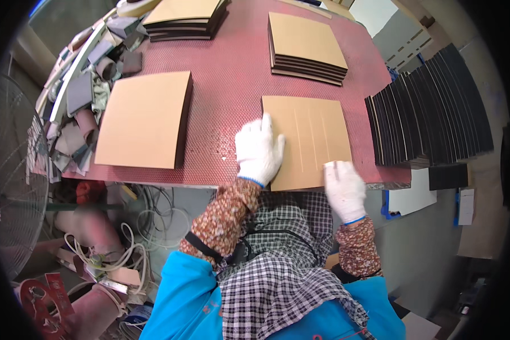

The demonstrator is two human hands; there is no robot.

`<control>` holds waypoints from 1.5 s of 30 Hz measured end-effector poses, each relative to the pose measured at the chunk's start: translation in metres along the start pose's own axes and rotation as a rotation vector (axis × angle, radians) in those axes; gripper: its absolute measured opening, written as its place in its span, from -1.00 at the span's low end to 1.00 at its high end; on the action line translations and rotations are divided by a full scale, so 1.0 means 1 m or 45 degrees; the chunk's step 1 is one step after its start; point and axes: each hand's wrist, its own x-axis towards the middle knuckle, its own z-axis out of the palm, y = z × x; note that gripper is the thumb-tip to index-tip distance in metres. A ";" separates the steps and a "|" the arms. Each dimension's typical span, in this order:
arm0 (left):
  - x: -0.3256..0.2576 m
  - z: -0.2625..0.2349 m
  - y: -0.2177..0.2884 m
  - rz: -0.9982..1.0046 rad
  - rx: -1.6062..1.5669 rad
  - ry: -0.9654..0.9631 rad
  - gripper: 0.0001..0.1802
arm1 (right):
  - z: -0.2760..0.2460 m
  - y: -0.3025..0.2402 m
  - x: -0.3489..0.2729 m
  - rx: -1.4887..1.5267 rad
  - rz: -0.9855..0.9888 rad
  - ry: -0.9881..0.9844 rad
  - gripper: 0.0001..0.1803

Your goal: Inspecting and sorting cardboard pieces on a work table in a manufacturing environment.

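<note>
A tan square panel (309,122) lies flat at the table's near edge, several pale straight lines running down its face. My left hand (258,148), in a white knit glove, rests on the panel's left edge with thumb and fingers apart. Over the lower right part of the panel is my right hand (344,190), also gloved. Its fingers are curled together with their tips down on the board, by the end of the rightmost line. Whatever they pinch, if anything, is too small to make out.
The table (226,68) has a red textured top. Tan panels stand in a left stack (144,119), a far left stack (181,11) and a far right stack (306,39). Dark panels (430,107) stand on edge at right. Sanding scraps (80,93) line the left edge, beside a fan (17,170).
</note>
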 end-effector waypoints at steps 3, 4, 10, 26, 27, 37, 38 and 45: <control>-0.026 -0.026 0.013 -0.120 0.038 -0.293 -0.28 | 0.018 0.029 0.001 0.181 0.540 0.190 -0.67; -0.037 -0.030 0.015 -0.176 0.022 -0.327 -0.27 | 0.023 0.032 0.001 0.204 0.559 0.208 -0.67; -0.055 -0.050 0.032 -0.453 -0.168 -0.429 -0.27 | 0.021 0.021 0.002 0.513 0.826 0.027 -0.56; -0.023 -0.179 -0.069 -0.458 -0.124 0.282 -0.62 | -0.027 -0.094 0.044 1.727 0.401 0.190 -0.73; -0.023 -0.193 -0.078 -0.518 -0.080 0.302 -0.64 | -0.022 -0.110 0.050 1.649 0.297 0.383 -0.74; -0.064 -0.226 -0.200 -0.427 0.737 0.415 -0.60 | -0.042 -0.231 0.103 1.946 -0.170 0.173 -0.75; -0.066 -0.224 -0.217 -0.430 0.732 0.415 -0.60 | -0.034 -0.241 0.108 1.809 -0.301 0.245 -0.74; -0.063 -0.225 -0.242 -0.539 0.436 0.526 -0.52 | -0.046 -0.252 0.122 1.409 -0.540 0.244 -0.66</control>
